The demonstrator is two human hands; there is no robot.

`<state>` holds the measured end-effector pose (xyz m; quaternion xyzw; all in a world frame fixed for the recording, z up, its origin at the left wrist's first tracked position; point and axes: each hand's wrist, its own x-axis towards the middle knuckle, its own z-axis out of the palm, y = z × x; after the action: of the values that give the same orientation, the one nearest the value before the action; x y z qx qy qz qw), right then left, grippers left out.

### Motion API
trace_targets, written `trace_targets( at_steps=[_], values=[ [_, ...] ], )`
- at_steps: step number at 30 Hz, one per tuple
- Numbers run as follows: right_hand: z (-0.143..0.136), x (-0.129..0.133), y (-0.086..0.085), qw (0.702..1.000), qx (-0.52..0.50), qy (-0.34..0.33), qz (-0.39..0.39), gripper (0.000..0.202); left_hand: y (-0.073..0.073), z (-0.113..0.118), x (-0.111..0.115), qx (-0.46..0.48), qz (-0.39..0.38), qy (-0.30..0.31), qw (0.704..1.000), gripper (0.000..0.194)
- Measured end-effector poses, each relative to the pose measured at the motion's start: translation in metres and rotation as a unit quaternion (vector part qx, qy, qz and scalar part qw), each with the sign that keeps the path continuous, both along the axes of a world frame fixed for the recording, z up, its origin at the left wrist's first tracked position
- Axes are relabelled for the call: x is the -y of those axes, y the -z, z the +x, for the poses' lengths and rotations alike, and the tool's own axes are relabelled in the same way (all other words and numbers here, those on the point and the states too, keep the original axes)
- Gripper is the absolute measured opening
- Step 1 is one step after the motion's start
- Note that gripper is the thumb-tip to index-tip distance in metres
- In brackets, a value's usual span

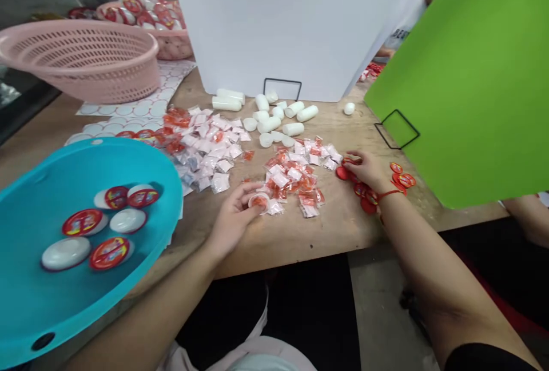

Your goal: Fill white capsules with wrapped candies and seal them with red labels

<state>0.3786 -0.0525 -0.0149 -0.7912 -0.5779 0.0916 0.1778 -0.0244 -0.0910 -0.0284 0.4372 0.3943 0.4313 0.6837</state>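
My left hand (234,211) is closed around a small white plastic cup (259,202) with something orange-red inside, just above the table's near part. At the right, my right hand (362,168) has its fingers closed at a pile of round red lids (364,191); a red edge shows at its fingertips, likely one lid. Between the hands lies a heap of small clear sachets (287,174), orange and pale pink. A larger heap of sachets (210,142) spreads farther left. Behind them lie several white plastic cups (270,124), some nested into tubes.
A blue basin (146,234) with several red-and-white capsules (86,222) stands at the left. Behind it are a pink basket (124,76) and another filled with packages. A white panel (274,28) and a green panel (472,91) border the table. Another person sits at the right.
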Motion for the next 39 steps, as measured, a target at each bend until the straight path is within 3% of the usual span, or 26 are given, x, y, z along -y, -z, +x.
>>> trace_targets(
  at_steps=[4,6,8,10,13,15,18,22,24,31,39],
  values=[
    [-0.020,0.010,-0.022,0.995,-0.022,0.038,0.094,0.065,-0.001,-0.001,-0.001,0.042,-0.019,-0.006,0.999,0.034],
    [-0.056,0.021,-0.034,0.981,-0.080,-0.044,0.172,0.066,-0.001,-0.002,-0.001,0.043,-0.015,-0.013,0.999,0.030],
    [-0.105,0.036,-0.043,0.952,-0.178,-0.179,0.176,0.065,-0.001,-0.003,-0.001,0.048,-0.019,-0.019,0.999,0.031],
    [-0.159,0.051,-0.046,0.922,-0.205,-0.286,0.160,0.062,-0.001,-0.003,0.000,0.051,-0.021,-0.013,0.998,0.034],
    [-0.220,0.063,-0.041,0.900,-0.181,-0.359,0.167,0.047,0.000,-0.006,0.000,0.052,0.002,0.004,0.999,0.036],
    [-0.240,0.063,-0.036,0.897,-0.144,-0.381,0.175,0.042,-0.001,-0.008,0.001,0.060,0.019,0.004,0.998,0.036],
    [-0.245,0.057,-0.026,0.905,-0.104,-0.365,0.195,0.037,-0.001,-0.012,0.001,0.100,-0.009,-0.007,0.995,0.039],
    [-0.235,0.050,-0.017,0.913,-0.135,-0.334,0.190,0.038,-0.002,-0.014,0.004,0.213,-0.098,0.010,0.972,0.043],
    [-0.233,0.050,-0.017,0.912,-0.151,-0.332,0.189,0.037,-0.003,-0.014,0.006,0.243,-0.104,0.022,0.964,0.042],
    [-0.241,0.056,-0.020,0.915,-0.158,-0.347,0.132,0.054,-0.003,-0.014,0.008,0.180,-0.059,-0.031,0.981,0.040],
    [-0.243,0.071,-0.020,0.926,-0.185,-0.310,0.112,0.041,-0.009,-0.019,0.009,0.136,-0.032,-0.016,0.990,0.045]
  ],
)
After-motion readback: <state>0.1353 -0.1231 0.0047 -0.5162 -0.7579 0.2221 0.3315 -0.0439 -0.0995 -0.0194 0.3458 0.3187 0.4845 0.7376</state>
